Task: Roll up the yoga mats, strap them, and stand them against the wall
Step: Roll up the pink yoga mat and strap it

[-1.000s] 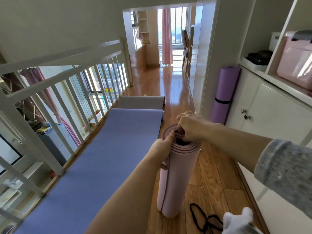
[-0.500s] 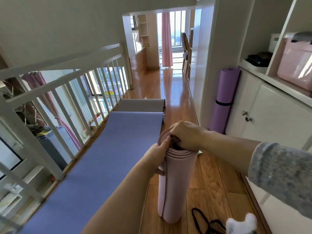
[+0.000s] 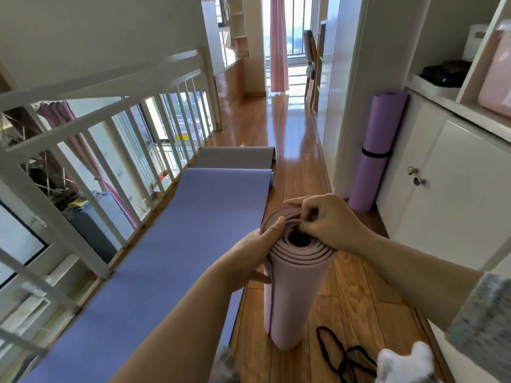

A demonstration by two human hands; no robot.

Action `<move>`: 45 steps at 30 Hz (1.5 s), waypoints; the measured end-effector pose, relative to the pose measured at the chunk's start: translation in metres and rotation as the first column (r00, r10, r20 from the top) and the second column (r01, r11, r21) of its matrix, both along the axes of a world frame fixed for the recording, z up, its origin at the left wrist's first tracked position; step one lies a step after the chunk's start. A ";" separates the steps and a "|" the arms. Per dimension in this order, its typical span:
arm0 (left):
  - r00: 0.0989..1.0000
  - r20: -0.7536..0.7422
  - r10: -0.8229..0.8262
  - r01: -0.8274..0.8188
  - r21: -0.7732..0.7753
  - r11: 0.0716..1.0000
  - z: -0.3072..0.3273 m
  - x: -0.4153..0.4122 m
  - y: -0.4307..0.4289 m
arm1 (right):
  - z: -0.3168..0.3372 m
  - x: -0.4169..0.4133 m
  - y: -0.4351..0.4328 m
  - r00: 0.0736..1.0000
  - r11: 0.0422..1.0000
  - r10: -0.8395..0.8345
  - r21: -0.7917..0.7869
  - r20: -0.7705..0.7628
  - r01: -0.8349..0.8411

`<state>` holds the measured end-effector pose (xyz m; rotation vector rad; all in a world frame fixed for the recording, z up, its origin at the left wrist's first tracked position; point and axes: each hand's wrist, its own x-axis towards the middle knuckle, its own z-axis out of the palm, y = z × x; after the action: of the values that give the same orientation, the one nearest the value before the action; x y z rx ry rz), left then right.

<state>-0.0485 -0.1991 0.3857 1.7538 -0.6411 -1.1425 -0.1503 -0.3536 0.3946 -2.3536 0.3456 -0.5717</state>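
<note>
left hand (image 3: 249,261): wraps the pink roll (image 3: 296,294)
right hand (image 3: 329,225): pinches its inner coils
tip: twist the core tight, evenly

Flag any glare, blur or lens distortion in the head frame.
Head view: far window blown out, glare streaking the wood floor; wide-angle bends the white railing, smeared at the lower-left edge; pink rolled mat, left hand and right hand at centre reasonably sharp.
</note>
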 end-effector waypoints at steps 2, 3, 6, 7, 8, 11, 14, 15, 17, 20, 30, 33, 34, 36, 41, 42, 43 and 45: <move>1.000 -0.001 -0.009 0.009 0.004 1.000 -0.002 -0.001 -0.001 | -0.003 -0.004 0.003 0.999 0.999 -0.038 0.036 0.039 0.037; 1.000 0.001 -0.005 0.005 0.004 1.000 -0.002 0.000 -0.001 | -0.004 -0.004 0.005 0.996 0.997 -0.054 0.055 0.068 0.051; 1.000 -0.009 0.020 -0.020 0.008 1.000 0.001 0.005 -0.001 | -0.001 0.001 0.011 0.993 0.994 -0.048 0.102 0.110 0.036; 1.000 -0.011 0.030 -0.029 0.012 0.999 0.002 0.007 -0.001 | 0.002 0.004 0.012 0.995 0.998 -0.018 0.057 0.094 0.013; 0.999 -0.008 0.041 -0.041 0.016 0.999 0.003 0.008 -0.001 | 0.005 0.006 0.012 0.997 1.000 0.005 -0.012 0.082 -0.004; 0.996 0.014 0.085 -0.085 0.027 0.996 0.003 0.009 -0.003 | 0.020 0.007 0.013 0.995 0.966 0.001 -0.256 0.101 0.025; 0.995 0.030 0.098 -0.099 0.023 0.995 0.003 0.007 -0.008 | 0.037 0.003 0.020 0.979 0.908 0.069 -0.396 -0.190 -0.141; 0.994 0.037 0.100 -0.101 0.023 0.995 0.003 0.006 -0.010 | 0.041 0.004 0.022 0.948 0.888 0.066 -0.415 -0.313 -0.199; 0.993 0.046 0.111 -0.113 0.028 0.993 0.003 0.002 -0.013 | 0.050 0.008 0.026 0.889 0.862 0.011 -0.447 -0.457 -0.240; 0.992 0.046 0.114 -0.116 0.042 0.992 0.005 -0.005 -0.016 | 0.064 0.016 0.026 0.776 0.857 -0.052 -0.427 -0.628 -0.288; 0.998 0.052 0.044 -0.048 0.084 0.995 0.008 -0.030 -0.024 | 0.091 0.012 0.028 0.385 0.849 -0.051 -0.243 -0.922 -0.469; 0.998 0.062 0.024 -0.029 0.073 0.997 0.007 -0.035 -0.022 | 0.091 0.007 0.027 0.379 0.850 -0.020 -0.216 -0.925 -0.482; 0.998 0.063 0.018 -0.023 0.071 0.997 0.007 -0.037 -0.021 | 0.089 0.005 0.026 0.390 0.850 -0.014 -0.216 -0.921 -0.480; 0.998 0.059 0.007 -0.010 0.058 0.998 0.005 -0.037 -0.018 | 0.084 0.002 0.027 0.450 0.849 -0.018 -0.251 -0.893 -0.464; 0.997 0.052 0.053 -0.055 0.036 0.998 0.002 -0.029 -0.013 | 0.068 -0.005 0.034 0.676 0.773 -0.078 -0.473 -0.733 -0.423; 0.996 0.057 0.065 -0.067 0.034 0.997 0.002 -0.027 -0.012 | 0.066 -0.006 0.034 0.707 0.783 -0.070 -0.478 -0.703 -0.398; 0.995 0.061 0.078 -0.080 0.030 0.996 0.002 -0.025 -0.012 | 0.063 -0.006 0.033 0.731 0.806 -0.055 -0.462 -0.680 -0.370; 0.992 0.058 0.115 -0.116 0.026 0.993 0.004 -0.022 -0.010 | 0.062 -0.005 0.031 0.756 0.857 -0.007 -0.394 -0.654 -0.333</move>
<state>-0.0707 -0.2093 0.3894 1.8295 -0.5512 -1.0312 -0.1553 -0.3226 0.4561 -3.0017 0.2974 0.3159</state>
